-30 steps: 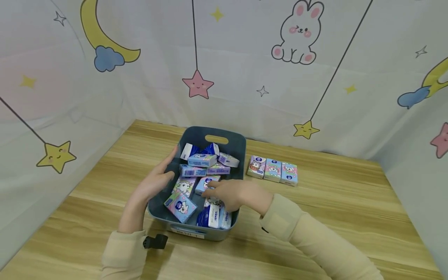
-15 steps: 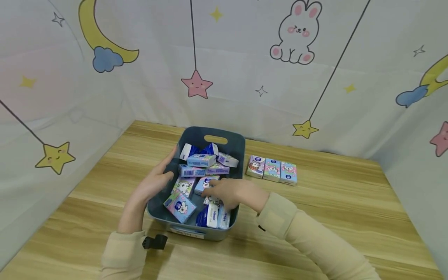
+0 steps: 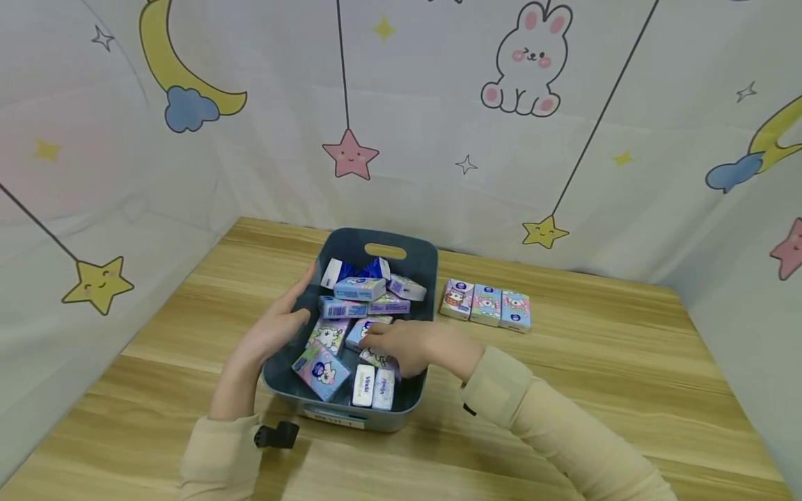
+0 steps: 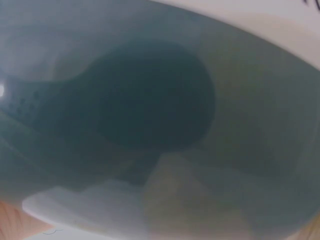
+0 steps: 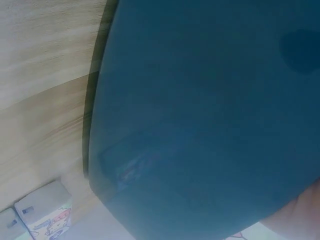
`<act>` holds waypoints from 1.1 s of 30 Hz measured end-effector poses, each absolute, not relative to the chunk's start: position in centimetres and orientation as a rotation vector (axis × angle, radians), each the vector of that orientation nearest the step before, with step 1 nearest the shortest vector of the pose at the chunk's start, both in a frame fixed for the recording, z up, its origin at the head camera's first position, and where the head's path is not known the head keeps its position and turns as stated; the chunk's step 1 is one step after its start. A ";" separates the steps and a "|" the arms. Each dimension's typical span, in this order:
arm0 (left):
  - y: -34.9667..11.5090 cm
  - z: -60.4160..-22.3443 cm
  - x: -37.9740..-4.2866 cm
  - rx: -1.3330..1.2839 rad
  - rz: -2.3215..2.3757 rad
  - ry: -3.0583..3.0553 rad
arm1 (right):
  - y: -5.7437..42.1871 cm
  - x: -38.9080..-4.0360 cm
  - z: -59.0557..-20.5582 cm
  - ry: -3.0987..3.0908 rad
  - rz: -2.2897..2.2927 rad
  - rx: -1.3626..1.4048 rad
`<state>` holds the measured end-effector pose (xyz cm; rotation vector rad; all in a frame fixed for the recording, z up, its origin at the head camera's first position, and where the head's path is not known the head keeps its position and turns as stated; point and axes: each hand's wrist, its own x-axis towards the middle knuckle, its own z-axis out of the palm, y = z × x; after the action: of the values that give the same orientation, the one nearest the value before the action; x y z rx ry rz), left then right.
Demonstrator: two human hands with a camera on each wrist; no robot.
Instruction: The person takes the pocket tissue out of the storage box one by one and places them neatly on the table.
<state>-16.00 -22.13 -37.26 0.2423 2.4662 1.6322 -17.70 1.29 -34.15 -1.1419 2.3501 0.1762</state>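
A dark blue-grey bin (image 3: 285, 379) full of small tissue packs stands on the table. My left hand (image 3: 276, 327) grips its left wall, with the thumb on the inner side. Inside the bin, my right hand (image 3: 410, 344) bends its fingers down among the packs. It touches a character-printed tissue pack (image 3: 378, 358), and a light blue tissue pack (image 3: 358, 337) lies by its fingertips. Some fingertips are hidden, so a grip cannot be confirmed. Two white-ended Vinda packs (image 3: 374, 387) stand near the front wall. The left wrist view shows mostly blurred bin wall (image 4: 260, 100).
Right of the bin, three tissue packs (image 3: 486, 305) lie side by side on the wooden table (image 3: 595, 369). The right wrist view shows the bin's outer side (image 5: 200, 100). A patterned curtain (image 3: 426, 90) closes off the back and sides.
The two Vinda packs at the bin's front have shifted left, and the blue wrapping beside them is out of sight. The character-printed pack under my right hand has tilted slightly. My left hand stays put.
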 end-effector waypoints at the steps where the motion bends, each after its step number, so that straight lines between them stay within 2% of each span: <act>1: -22.1 -37.3 -16.0 0.242 1.632 2.466 | 1.3 -17.7 -34.2 2.351 0.186 -1.145; 21: -22.1 -37.3 -15.6 0.259 1.664 2.447 | 1.6 -17.8 -34.3 2.427 0.155 -1.189; 33: -22.0 -36.9 -15.7 0.268 1.658 2.448 | 2.5 -18.3 -33.5 2.496 -0.020 -1.230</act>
<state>-15.71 -22.02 -36.91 0.2680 2.4484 1.6578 -18.34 2.47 -33.47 -1.2302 2.4964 -0.0204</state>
